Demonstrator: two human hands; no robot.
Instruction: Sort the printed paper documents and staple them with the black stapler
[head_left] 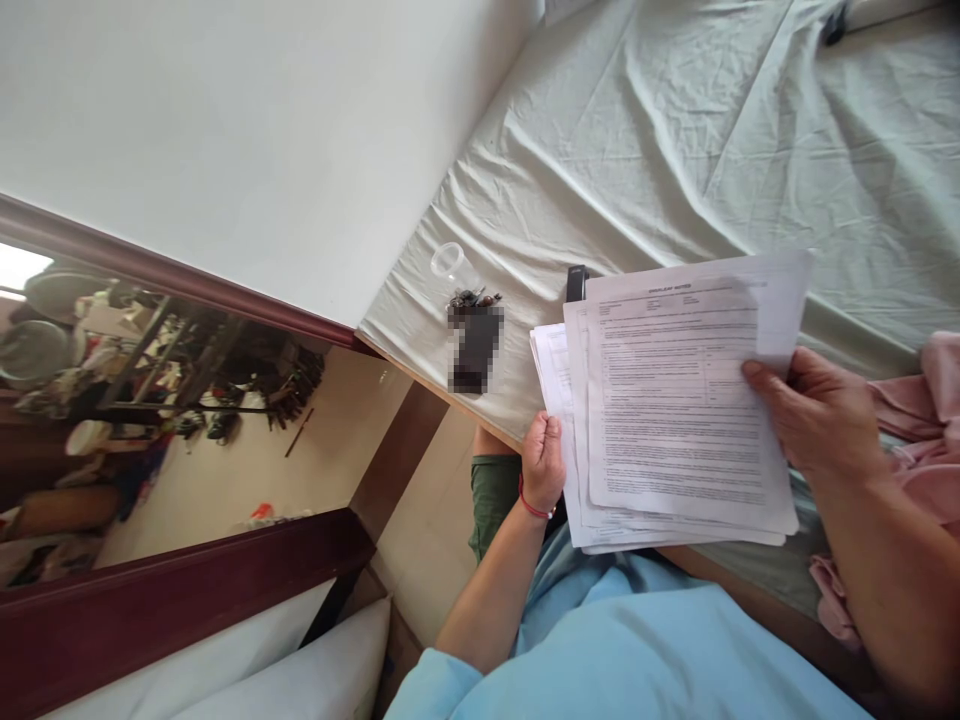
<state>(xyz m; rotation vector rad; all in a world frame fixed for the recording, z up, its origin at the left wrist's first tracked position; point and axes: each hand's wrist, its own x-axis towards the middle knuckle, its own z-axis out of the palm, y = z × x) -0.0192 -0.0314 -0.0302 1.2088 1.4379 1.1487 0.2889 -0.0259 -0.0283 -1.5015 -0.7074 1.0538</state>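
Both hands pinch a loose stack of white printed paper sheets [667, 400] above the pale green bedsheet [675, 130], left hand [543, 462] at the near edge, right hand [814, 412] gripping the far side; fanned, uneven sheets could slip free.

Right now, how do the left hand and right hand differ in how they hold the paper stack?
The left hand grips the paper stack at its lower left edge, fingers curled shut around it; the right hand holds the right edge, thumb lying flat on the top sheet. The left wrist wears a red band; the right wrist is bare. Both hold the same stack above the bed sheet.
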